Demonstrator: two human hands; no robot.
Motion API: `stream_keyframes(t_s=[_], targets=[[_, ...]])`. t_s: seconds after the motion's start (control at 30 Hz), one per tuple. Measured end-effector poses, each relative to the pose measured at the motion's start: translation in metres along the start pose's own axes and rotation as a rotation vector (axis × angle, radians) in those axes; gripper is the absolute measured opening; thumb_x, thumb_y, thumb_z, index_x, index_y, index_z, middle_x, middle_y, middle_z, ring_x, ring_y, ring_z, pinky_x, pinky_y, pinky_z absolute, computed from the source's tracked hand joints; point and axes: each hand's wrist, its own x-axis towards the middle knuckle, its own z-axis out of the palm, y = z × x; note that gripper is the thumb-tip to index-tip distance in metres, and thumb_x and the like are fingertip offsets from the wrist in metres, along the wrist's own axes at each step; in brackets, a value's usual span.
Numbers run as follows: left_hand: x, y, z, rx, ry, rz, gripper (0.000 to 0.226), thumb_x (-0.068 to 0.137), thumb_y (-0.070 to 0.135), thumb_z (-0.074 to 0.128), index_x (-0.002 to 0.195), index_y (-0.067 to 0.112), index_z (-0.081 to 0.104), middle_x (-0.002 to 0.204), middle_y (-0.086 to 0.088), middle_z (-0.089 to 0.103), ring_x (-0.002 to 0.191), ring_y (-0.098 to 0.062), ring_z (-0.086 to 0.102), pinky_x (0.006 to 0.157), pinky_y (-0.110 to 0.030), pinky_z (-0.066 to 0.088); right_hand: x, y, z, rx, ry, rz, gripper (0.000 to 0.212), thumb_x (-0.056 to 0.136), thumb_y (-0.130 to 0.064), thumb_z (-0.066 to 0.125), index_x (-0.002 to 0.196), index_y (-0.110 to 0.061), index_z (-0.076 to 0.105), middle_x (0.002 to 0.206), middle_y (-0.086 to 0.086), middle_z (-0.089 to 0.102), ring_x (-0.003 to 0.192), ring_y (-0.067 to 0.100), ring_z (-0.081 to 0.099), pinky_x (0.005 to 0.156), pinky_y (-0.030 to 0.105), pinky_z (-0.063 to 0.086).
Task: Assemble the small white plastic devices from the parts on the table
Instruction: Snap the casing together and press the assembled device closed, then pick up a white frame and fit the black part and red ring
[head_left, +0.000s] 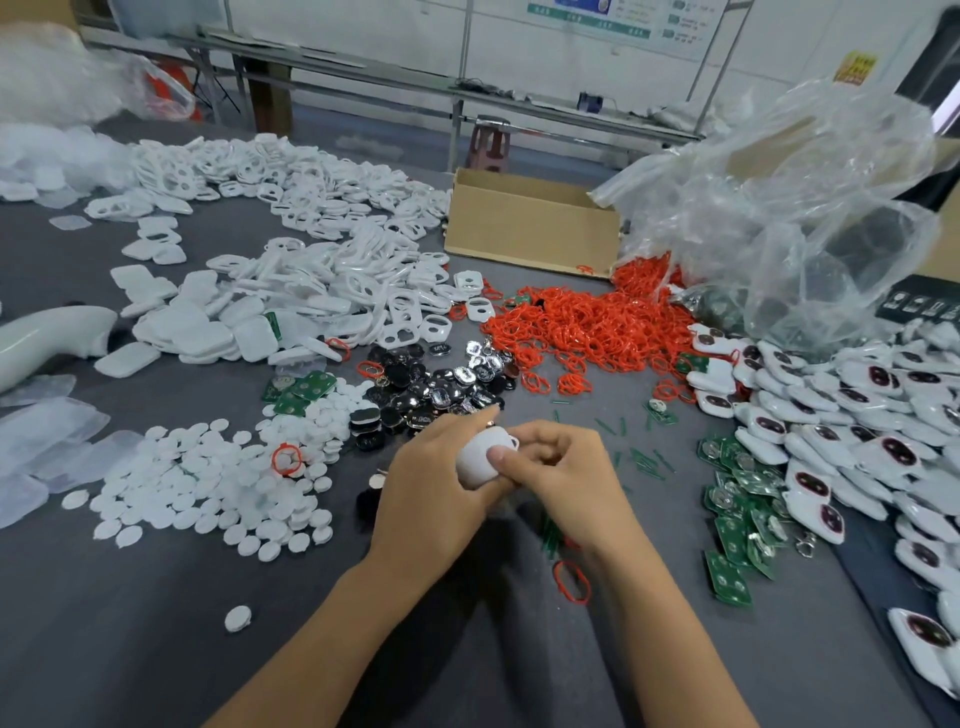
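A white device (480, 460) is held between both hands, just above the worktop (156, 623). It is gripped on its left side by the curled left hand (431, 493) and pinched by the right hand (566, 467), thumb laid flat on the shell. Its long axis is judged to run from the left palm up towards the right fingers (543, 434), loop end farthest. Black and chrome parts (431, 384) are seen just beyond the fingers, white discs (208, 488) to their left, green boards (737, 525) to their right.

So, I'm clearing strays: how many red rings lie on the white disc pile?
1: a red ring lies on the right part of the white disc pile, just left of the left hand. More may be buried under discs.
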Motion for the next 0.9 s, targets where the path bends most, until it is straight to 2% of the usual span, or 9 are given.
stream_keyframes(t_s=[0.1,0.2,0.3,0.4,0.5,0.6,0.77,0.83,0.9], targets=[[0.0,0.001,0.0,-0.023,0.014,-0.061,0.069,0.064,0.03,0.089,0.127,0.023,0.06,0.107,0.013,0.065,0.083,0.001,0.057,0.082,-0.024,0.048,0.007,0.005,-0.004,0.021,0.193,0.013,0.006,0.079,-0.01,0.074,0.08,-0.016,0.072,0.05,-0.008,0.058,0.049,0.009,0.05,0.058,0.029,0.041],[0.0,-0.001,-0.004,0.033,0.085,-0.127,0.055,0.074,0.03,0.081,0.126,0.026,0.061,0.108,0.013,0.064,0.086,-0.005,0.059,0.081,-0.031,0.052,0.013,0.01,-0.009,-0.01,0.385,-0.026,0.022,0.078,-0.008,0.073,0.075,-0.029,0.071,0.05,-0.013,0.062,0.052,0.008,0.062,0.065,0.029,0.052],[0.0,-0.002,-0.008,0.117,0.159,-0.189,0.043,0.082,0.026,0.074,0.124,0.026,0.062,0.114,0.009,0.066,0.098,-0.014,0.062,0.086,-0.036,0.052,0.019,0.012,-0.008,-0.143,0.416,-0.085,0.027,0.083,-0.002,0.065,0.097,-0.022,0.076,0.083,-0.006,0.074,0.084,0.011,0.07,0.078,0.013,0.048],[0.001,-0.002,-0.009,0.143,0.179,-0.195,0.038,0.085,0.023,0.071,0.122,0.023,0.064,0.116,0.009,0.065,0.106,-0.015,0.058,0.092,-0.034,0.048,0.022,0.019,-0.005,-0.377,0.275,-0.14,0.048,0.082,0.015,0.047,0.123,-0.004,0.063,0.133,0.009,0.057,0.125,0.017,0.052,0.098,0.0,0.024],[0.002,-0.003,-0.01,0.174,0.169,-0.175,0.032,0.083,0.018,0.072,0.115,0.02,0.068,0.112,0.007,0.068,0.106,-0.018,0.058,0.094,-0.036,0.045,0.018,0.02,-0.001,-0.445,0.183,-0.193,0.059,0.073,0.02,0.038,0.122,-0.001,0.063,0.142,0.01,0.046,0.134,0.02,0.043,0.103,0.004,0.021],[0.004,-0.006,-0.012,0.226,0.151,-0.156,0.026,0.083,0.016,0.072,0.109,0.019,0.072,0.106,0.006,0.07,0.104,-0.018,0.058,0.095,-0.038,0.044,0.017,0.018,-0.003,-0.436,0.27,-0.229,0.06,0.066,0.022,0.038,0.113,0.001,0.068,0.132,0.011,0.057,0.127,0.022,0.05,0.097,-0.005,0.017],[0.011,-0.011,-0.018,0.31,0.185,-0.129,0.023,0.084,0.015,0.071,0.106,0.019,0.072,0.105,0.005,0.07,0.106,-0.021,0.056,0.095,-0.039,0.042,0.014,0.018,-0.003,-0.41,0.358,-0.237,0.058,0.063,0.023,0.041,0.103,-0.003,0.073,0.115,0.01,0.068,0.109,0.021,0.061,0.093,-0.004,0.024],[0.024,-0.01,-0.023,0.365,0.176,-0.121,0.024,0.084,0.013,0.069,0.107,0.017,0.071,0.107,0.002,0.07,0.109,-0.023,0.054,0.097,-0.039,0.039,0.012,0.018,-0.002,-0.378,0.374,-0.271,0.055,0.059,0.024,0.04,0.089,-0.006,0.076,0.097,0.006,0.072,0.089,0.017,0.064,0.082,-0.002,0.034],[0.049,-0.008,-0.029,0.49,0.124,-0.112,0.025,0.086,0.012,0.065,0.111,0.014,0.069,0.108,-0.002,0.069,0.11,-0.026,0.054,0.096,-0.039,0.037,0.01,0.018,-0.003,-0.363,0.374,-0.236,0.05,0.06,0.02,0.041,0.073,-0.014,0.075,0.075,-0.003,0.069,0.066,0.007,0.056,0.063,0.012,0.037]])
